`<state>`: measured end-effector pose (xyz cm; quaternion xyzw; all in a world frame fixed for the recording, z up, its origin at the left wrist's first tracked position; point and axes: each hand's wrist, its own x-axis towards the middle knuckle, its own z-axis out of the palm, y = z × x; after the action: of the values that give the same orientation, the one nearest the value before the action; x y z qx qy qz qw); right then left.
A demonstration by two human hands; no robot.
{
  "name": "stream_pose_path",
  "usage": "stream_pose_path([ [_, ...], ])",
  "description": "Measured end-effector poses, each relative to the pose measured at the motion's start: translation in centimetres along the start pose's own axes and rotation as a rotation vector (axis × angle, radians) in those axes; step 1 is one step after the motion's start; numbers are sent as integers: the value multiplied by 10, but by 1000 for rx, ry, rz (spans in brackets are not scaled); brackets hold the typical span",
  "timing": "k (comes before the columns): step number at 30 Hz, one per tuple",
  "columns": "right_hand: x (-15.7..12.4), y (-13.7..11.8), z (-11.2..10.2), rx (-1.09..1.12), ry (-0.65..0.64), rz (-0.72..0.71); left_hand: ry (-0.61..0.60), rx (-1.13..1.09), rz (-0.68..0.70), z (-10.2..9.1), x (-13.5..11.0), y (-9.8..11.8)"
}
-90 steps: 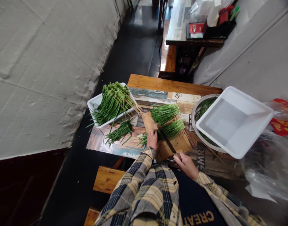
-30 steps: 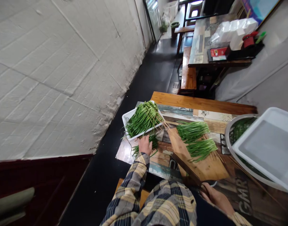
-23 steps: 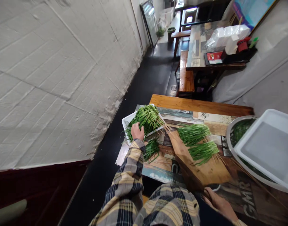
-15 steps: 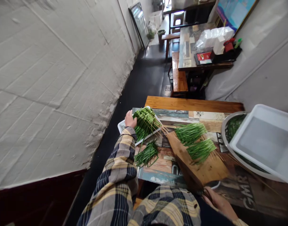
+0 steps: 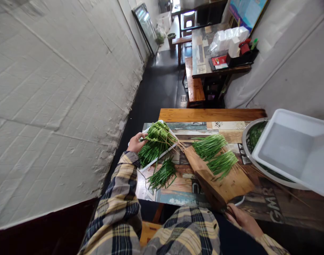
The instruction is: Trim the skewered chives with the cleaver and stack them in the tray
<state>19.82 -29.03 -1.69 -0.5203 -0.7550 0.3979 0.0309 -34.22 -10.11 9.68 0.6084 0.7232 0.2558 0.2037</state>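
Observation:
My left hand (image 5: 137, 142) is closed in a pinch on the end of a skewer of chives (image 5: 151, 139), at the left side of a white tray (image 5: 162, 156) heaped with skewered chives (image 5: 151, 152). Loose chives (image 5: 163, 175) lie on the table just in front of the tray. Two rows of skewered chives, a far one (image 5: 209, 146) and a near one (image 5: 222, 163), rest on a wooden cutting board (image 5: 237, 182). At the board's near corner my right hand (image 5: 244, 220) is closed around the handle of what looks like a knife (image 5: 211, 189), its dark blade along the board's edge.
A metal basin (image 5: 245, 141) of greens stands at the right, with an empty white plastic bin (image 5: 289, 141) resting on it. A wooden bench (image 5: 212, 114) runs along the table's far side. The white wall (image 5: 71, 88) rises at the left.
My left hand has drawn back a little to the left and now pinches a skewer of chives. My right hand stays at the board's corner. The whole view has shifted slightly.

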Motion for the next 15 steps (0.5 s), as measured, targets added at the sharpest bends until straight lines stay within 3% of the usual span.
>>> stream_pose_path([
  [6,10,5,-13,-41,-64,-98,-181,-75,6,-28,-31,77],
  [9,12,10,-23,-67,-74,-110,-297,-88,39,-30,-37,121],
  [12,4,18,-33,-15,-60,-108,-473,-177,58,-14,-38,165],
  [15,-12,31,-44,75,-72,-98,-641,-293,81,23,-32,201],
])
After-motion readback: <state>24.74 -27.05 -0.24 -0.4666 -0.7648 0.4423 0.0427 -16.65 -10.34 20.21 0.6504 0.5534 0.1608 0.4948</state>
